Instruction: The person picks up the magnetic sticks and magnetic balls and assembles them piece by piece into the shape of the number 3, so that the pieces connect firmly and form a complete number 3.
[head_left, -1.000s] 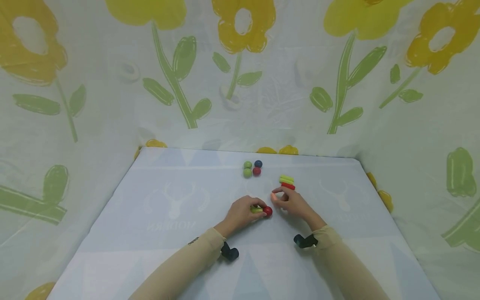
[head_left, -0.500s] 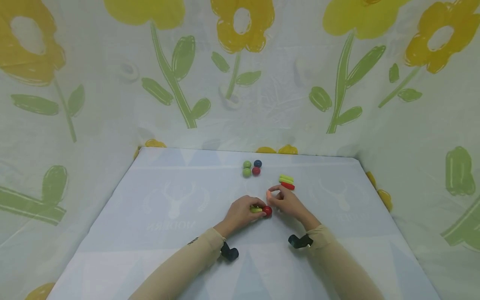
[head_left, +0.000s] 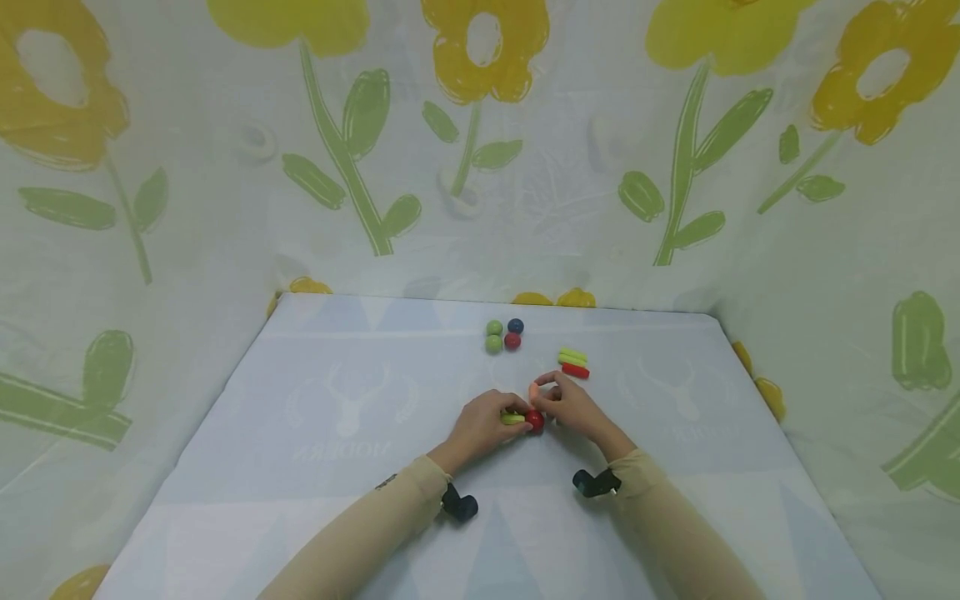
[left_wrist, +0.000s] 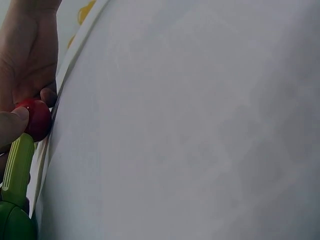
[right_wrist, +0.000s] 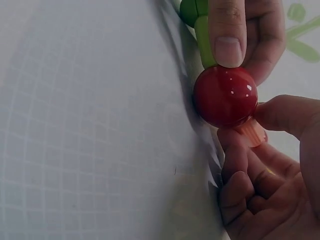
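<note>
My left hand [head_left: 487,423] pinches a shiny red ball [head_left: 535,421] near the middle of the table. A ribbed yellow-green stick [left_wrist: 19,162] runs from that ball to a green ball [left_wrist: 17,221], which is cut off by the view's edge. Between thumb and fingers, my right hand [head_left: 577,410] holds a short orange stick [head_left: 533,394]. In the right wrist view the orange stick [right_wrist: 255,134] meets the red ball [right_wrist: 225,96] or lies just behind it; whether it sits in a hole is hidden.
Farther back are two light green balls [head_left: 493,343], a blue ball [head_left: 515,326] and another red ball [head_left: 512,341] in a cluster. Right of them lie yellow-green sticks [head_left: 573,355] and a red stick [head_left: 575,371]. Flowered cloth walls [head_left: 555,183] enclose the table.
My right hand has moved left with the orange stick, bringing it up to the red ball. The left hand stays nearly still.
</note>
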